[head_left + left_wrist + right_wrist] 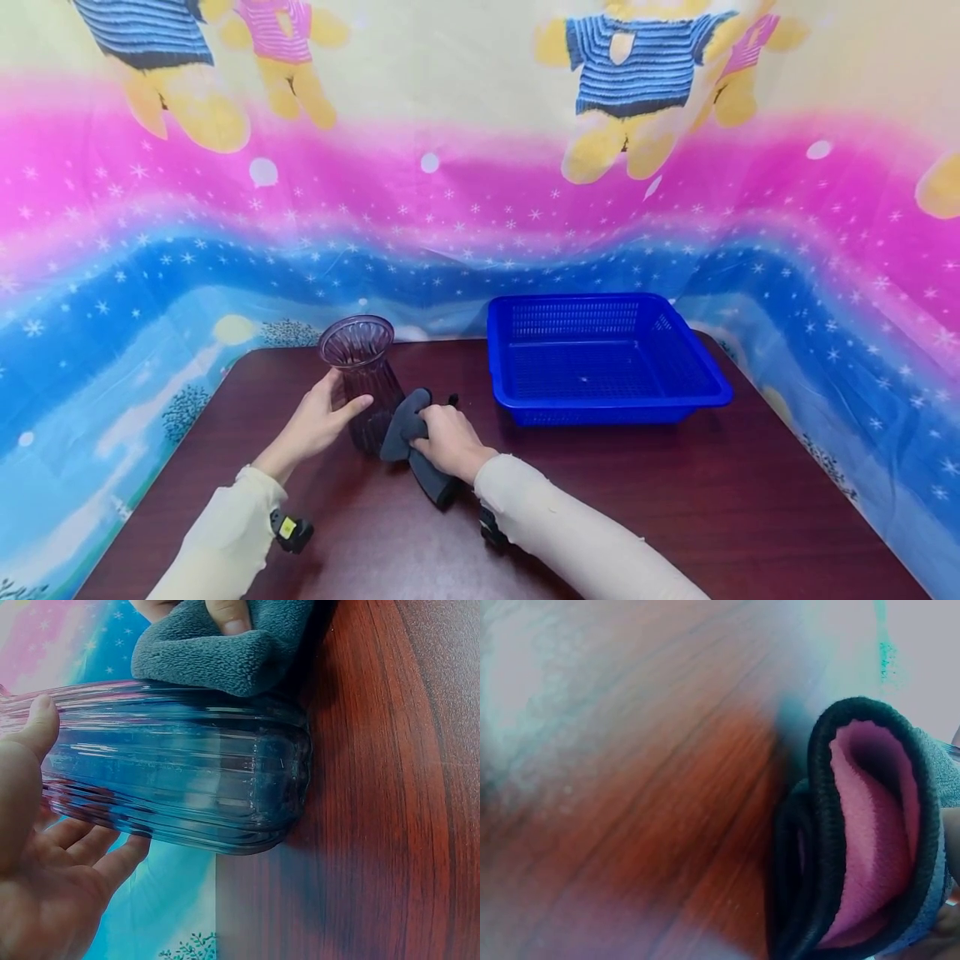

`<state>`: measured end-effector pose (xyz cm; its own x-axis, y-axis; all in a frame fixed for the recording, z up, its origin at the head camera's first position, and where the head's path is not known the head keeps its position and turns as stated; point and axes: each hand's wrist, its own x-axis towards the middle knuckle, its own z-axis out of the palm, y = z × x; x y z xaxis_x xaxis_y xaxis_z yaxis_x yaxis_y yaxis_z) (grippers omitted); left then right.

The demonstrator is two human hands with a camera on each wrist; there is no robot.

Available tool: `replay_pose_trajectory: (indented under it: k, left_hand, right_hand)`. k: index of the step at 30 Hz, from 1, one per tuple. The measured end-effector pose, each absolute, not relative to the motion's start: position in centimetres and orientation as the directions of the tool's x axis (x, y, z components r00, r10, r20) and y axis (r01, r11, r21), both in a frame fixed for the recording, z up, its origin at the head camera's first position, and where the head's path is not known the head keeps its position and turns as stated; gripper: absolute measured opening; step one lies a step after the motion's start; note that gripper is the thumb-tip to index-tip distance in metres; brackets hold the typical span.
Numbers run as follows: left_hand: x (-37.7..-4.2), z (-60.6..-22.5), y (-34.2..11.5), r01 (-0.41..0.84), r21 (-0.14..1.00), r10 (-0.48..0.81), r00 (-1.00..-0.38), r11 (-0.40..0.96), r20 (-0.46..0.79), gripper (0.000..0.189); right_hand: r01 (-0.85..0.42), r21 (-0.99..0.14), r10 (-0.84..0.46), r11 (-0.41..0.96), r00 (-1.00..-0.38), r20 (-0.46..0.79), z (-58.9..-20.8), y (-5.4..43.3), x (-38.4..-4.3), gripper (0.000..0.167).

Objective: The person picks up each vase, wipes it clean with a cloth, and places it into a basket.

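Observation:
A ribbed, purple-tinted glass vase (372, 385) with a flared rim stands at the left of the table, its base right at the tabletop. My left hand (318, 423) grips it by the side, thumb in front and fingers behind. In the left wrist view the see-through vase (180, 765) shows its ridges. My right hand (453, 442) holds a bunched dark grey cloth (432, 479) against the lower right side of the glass. Up close, the plush cloth (217, 656) touches the vase wall. The right wrist view shows a black-edged fold of the cloth (874, 840), pink inside.
To the right at the back of the dark red wood table (615, 508) stands a blue plastic basket (611, 402) with perforated walls. A printed curtain (450, 200) with bears and snowflakes hangs around the table's back and sides.

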<state>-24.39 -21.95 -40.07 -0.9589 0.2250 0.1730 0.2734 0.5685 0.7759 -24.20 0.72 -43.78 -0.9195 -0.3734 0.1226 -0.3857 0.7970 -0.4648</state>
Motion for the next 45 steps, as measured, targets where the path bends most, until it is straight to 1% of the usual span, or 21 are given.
replay_pose_trajectory:
  k: [7, 14, 24, 32, 45]
  left_hand:
    - [-24.4, -40.1, -22.0, 0.272, 0.779, 0.223, -0.959, 0.565, 0.173, 0.073]
    - [-24.4, -40.1, -22.0, 0.262, 0.781, 0.218, -0.962, 0.567, 0.164, 0.073]
    - [-24.6, -40.3, -22.0, 0.268, 0.772, 0.223, -0.960, 0.576, 0.168, 0.072]
    - [-24.5, -40.1, -22.0, 0.288, 0.769, 0.237, -0.954, 0.571, 0.181, 0.069]
    - [-24.3, -40.0, -21.8, 0.305, 0.754, 0.240, -0.950, 0.582, 0.199, 0.059]
  right_hand:
    - [-0.402, -0.474, -0.364, 0.784, -0.915, 0.173, -43.5, 0.6, -24.3, 0.013]
    - [-0.420, -0.472, -0.352, 0.775, -0.908, 0.228, -42.2, 0.3, -24.4, 0.012]
    - [-0.431, -0.493, -0.348, 0.755, -0.902, 0.256, -40.2, 0.1, -24.5, 0.017]
    - [-0.477, -0.471, -0.360, 0.742, -0.876, 0.320, -38.6, -0.1, -24.6, 0.018]
    - [-0.495, -0.452, -0.367, 0.742, -0.864, 0.345, -37.2, -0.2, -24.5, 0.021]
